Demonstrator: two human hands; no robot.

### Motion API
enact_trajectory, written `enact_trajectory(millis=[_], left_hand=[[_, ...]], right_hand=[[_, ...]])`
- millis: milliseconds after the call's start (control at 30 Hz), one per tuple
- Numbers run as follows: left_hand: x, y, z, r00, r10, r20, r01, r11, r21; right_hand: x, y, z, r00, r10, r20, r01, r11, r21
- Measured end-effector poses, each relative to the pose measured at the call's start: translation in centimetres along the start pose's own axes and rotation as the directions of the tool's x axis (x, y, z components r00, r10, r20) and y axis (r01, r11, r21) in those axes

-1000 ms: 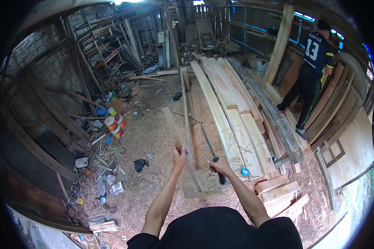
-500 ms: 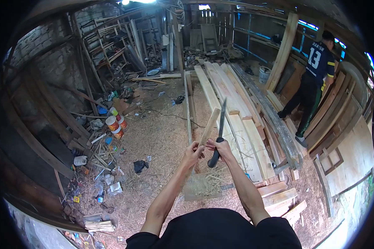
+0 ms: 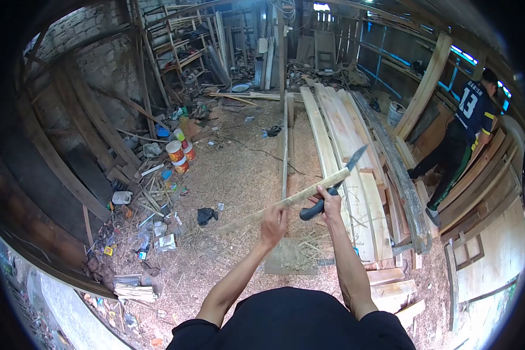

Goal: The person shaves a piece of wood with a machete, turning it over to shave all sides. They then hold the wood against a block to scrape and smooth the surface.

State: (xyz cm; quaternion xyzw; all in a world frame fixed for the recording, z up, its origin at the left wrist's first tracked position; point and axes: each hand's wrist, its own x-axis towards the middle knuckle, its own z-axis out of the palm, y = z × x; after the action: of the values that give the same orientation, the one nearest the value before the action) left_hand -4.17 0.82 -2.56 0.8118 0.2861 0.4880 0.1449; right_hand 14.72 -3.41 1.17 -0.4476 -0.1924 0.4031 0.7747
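Observation:
A thin wooden strip (image 3: 300, 196) slants across in front of me, its far end up to the right. My left hand (image 3: 273, 224) is closed around its lower middle. My right hand (image 3: 331, 205) grips the black handle of a knife (image 3: 354, 157), whose dark blade points up and to the right, beyond the strip's end. The handle's butt sticks out to the left below the strip. A finger of the right hand reaches up to the strip. Below both hands lies a flat board (image 3: 283, 263) with thin shavings (image 3: 303, 252) on it.
Long planks (image 3: 350, 137) lie stacked ahead to the right, beside a grey beam (image 3: 391, 157). A person (image 3: 471, 116) in a numbered jersey stands at the right wall. Paint buckets (image 3: 176, 151), a black plastic bag (image 3: 206, 216) and litter lie on the left.
The strip has swung from steep to a flatter slant, its far end moving right across the knife. The blade has tilted rightward. The view has shifted left.

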Motion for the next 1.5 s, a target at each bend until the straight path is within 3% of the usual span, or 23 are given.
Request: enact_trajectory(millis=[33, 67, 100, 133, 167, 233, 300, 333, 400, 433, 500, 700, 733, 767, 833, 900, 1033, 1167, 1233, 1300, 1400, 1467, 1500], left_hand=[[-1.4, -0.5, -0.1, 1.0, -0.001, -0.006, 0.001, 1.0, 0.009], [-2.9, -1.0, -0.2, 0.946, -0.273, 0.174, 0.302, 0.939, -0.167], [-4.5, -2.1, 0.1, 0.789, -0.477, 0.387, 0.592, 0.758, -0.274], [-4.7, -3.8, 0.1, 0.605, -0.575, 0.55, 0.785, 0.315, -0.534], [-5.3, -5.4, 0.0, 0.603, -0.581, 0.546, 0.786, 0.314, -0.533], [-2.1, -4.4, -3.5, 0.589, -0.663, 0.462, 0.541, -0.101, -0.835], [-1.5, -7.7, -5.0, 0.699, -0.55, 0.457, 0.479, -0.114, -0.87], [-0.3, -7.2, -6.0, 0.696, -0.556, 0.455, 0.479, -0.113, -0.871], [2.0, -5.6, -7.9, 0.788, -0.566, 0.244, 0.335, 0.06, -0.94], [2.6, -5.0, -8.6, 0.79, -0.563, 0.243, 0.333, 0.062, -0.941], [3.7, -4.1, -9.4, 0.838, -0.5, 0.217, 0.388, 0.267, -0.882], [6.5, -2.4, -9.0, 0.842, -0.533, 0.086, 0.304, 0.336, -0.892], [6.9, -2.1, -9.0, 0.839, -0.541, 0.059, 0.308, 0.382, -0.871], [7.3, -1.9, -8.9, 0.837, -0.546, 0.031, 0.311, 0.428, -0.849], [7.8, -1.4, -8.8, 0.829, -0.56, 0.009, 0.32, 0.461, -0.828], [7.4, -1.4, -8.4, 0.854, -0.515, 0.07, 0.431, 0.627, -0.649], [4.6, -1.4, -5.1, 0.872, -0.481, 0.088, 0.458, 0.738, -0.497], [0.7, -1.4, -2.0, 0.853, -0.495, 0.167, 0.518, 0.76, -0.392], [-0.7, -1.0, -1.1, 0.87, -0.455, 0.19, 0.489, 0.846, -0.211], [-1.9, -0.8, -0.3, 0.889, -0.419, 0.187, 0.454, 0.861, -0.229], [-2.8, -0.2, 0.1, 0.806, -0.527, 0.27, 0.585, 0.776, -0.234], [-2.8, 0.2, -0.1, 0.917, -0.366, 0.156, 0.383, 0.919, -0.091], [-2.5, 0.8, -0.6, 0.917, -0.369, 0.151, 0.384, 0.919, -0.086]], right_hand=[[0.3, 0.3, -0.1, 0.999, -0.005, -0.037, 0.007, 0.999, 0.04], [0.7, 0.5, -0.3, 0.999, -0.003, -0.05, 0.006, 0.998, 0.065], [0.9, 0.8, -0.5, 0.998, 0.003, -0.055, 0.002, 0.995, 0.103], [0.8, 0.7, -0.5, 0.997, 0.028, -0.071, -0.018, 0.991, 0.133], [0.8, 0.7, -0.5, 0.995, 0.052, -0.088, -0.037, 0.986, 0.162], [0.7, 1.1, -0.7, 0.993, 0.074, -0.088, -0.056, 0.981, 0.188], [0.5, 1.8, -1.4, 0.991, 0.101, -0.091, -0.08, 0.974, 0.21], [0.5, 2.3, -1.7, 0.985, 0.136, -0.101, -0.11, 0.967, 0.231], [0.5, 3.5, -1.9, 0.979, 0.175, -0.11, -0.142, 0.956, 0.255], [0.6, 4.0, -1.9, 0.968, 0.219, -0.124, -0.176, 0.941, 0.289], [0.6, 4.4, -2.2, 0.957, 0.256, -0.136, -0.201, 0.924, 0.326], [-0.7, 6.4, -4.5, 0.848, 0.52, -0.104, -0.473, 0.83, 0.295], [-1.8, 6.0, -4.0, 0.775, 0.588, -0.232, -0.518, 0.801, 0.299], [-2.2, 6.7, -5.3, 0.775, 0.587, -0.235, -0.515, 0.802, 0.303], [-3.3, 9.3, -9.2, 0.747, 0.651, -0.134, -0.651, 0.757, 0.047], [-5.3, 9.6, -10.3, 0.719, 0.674, -0.171, -0.684, 0.73, 0.005], [-7.4, 8.5, -10.7, 0.656, 0.73, -0.193, -0.752, 0.655, -0.074], [-9.1, 6.3, -9.1, 0.728, 0.667, -0.155, -0.677, 0.665, -0.315], [-9.3, 6.3, -8.9, 0.753, 0.636, -0.167, -0.645, 0.664, -0.38], [-9.6, 5.8, -8.9, 0.768, 0.635, -0.085, -0.596, 0.658, -0.46], [-10.6, 5.1, -8.4, 0.788, 0.611, -0.078, -0.553, 0.645, -0.527], [-11.1, 4.7, -7.9, 0.813, 0.581, -0.038, -0.483, 0.636, -0.601], [-11.1, 4.6, -7.9, 0.811, 0.584, -0.033, -0.483, 0.636, -0.603]])
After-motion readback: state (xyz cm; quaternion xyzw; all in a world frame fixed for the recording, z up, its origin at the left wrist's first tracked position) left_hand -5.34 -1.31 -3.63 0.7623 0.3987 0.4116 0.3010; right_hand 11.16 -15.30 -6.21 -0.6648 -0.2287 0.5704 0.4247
